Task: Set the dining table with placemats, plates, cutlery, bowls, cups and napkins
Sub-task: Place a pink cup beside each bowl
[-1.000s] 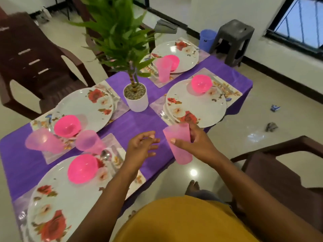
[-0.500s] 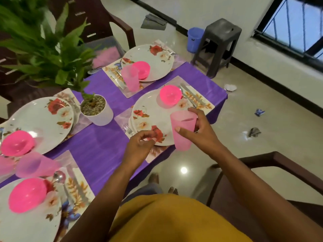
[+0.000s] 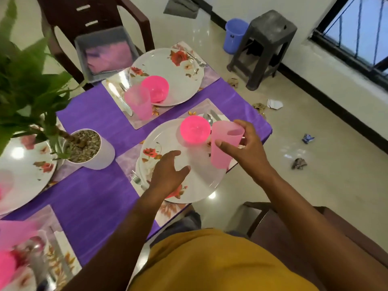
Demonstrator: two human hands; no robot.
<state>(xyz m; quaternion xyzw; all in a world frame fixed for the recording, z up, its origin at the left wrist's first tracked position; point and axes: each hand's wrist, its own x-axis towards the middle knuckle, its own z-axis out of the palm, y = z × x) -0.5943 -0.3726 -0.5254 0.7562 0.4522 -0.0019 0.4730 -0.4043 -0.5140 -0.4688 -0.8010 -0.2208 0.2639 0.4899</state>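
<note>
- Pink plastic cup (image 3: 225, 144) sits upright in my right hand (image 3: 247, 153); thumb across its near side, fingers curled round the far side at the rim; it is over the 3 o'clock edge of the nearest plate (image 3: 184, 162), and I cannot tell whether its base touches anything
- my left hand (image 3: 168, 175) hovers over that same plate toward 7 o'clock, fingers spread and relaxed, gripping nothing
- a pink bowl (image 3: 195, 129) rests on the plate at 12 o'clock, just beside the cup; a spoon (image 3: 207, 118) and a knife (image 3: 216, 115) lie on the placemat (image 3: 201, 106) past the bowl, a fork (image 3: 135, 178) at the plate's 8 o'clock
- the far setting at 11 o'clock from this one has a floral plate (image 3: 178, 80), a second pink bowl (image 3: 156, 88) on it and a second pink cup (image 3: 138, 103) touching that bowl
- purple cloth (image 3: 94, 196) covers the counter; a white pot (image 3: 92, 150) with a green plant (image 3: 27, 80) stands at 9 o'clock of my plate
- a grey tray (image 3: 105, 51) holding pink napkins rests on the brown chair (image 3: 84, 15) at the far end; a grey stool (image 3: 264, 47) and a blue bucket (image 3: 235, 35) stand on the floor at 1 o'clock
</note>
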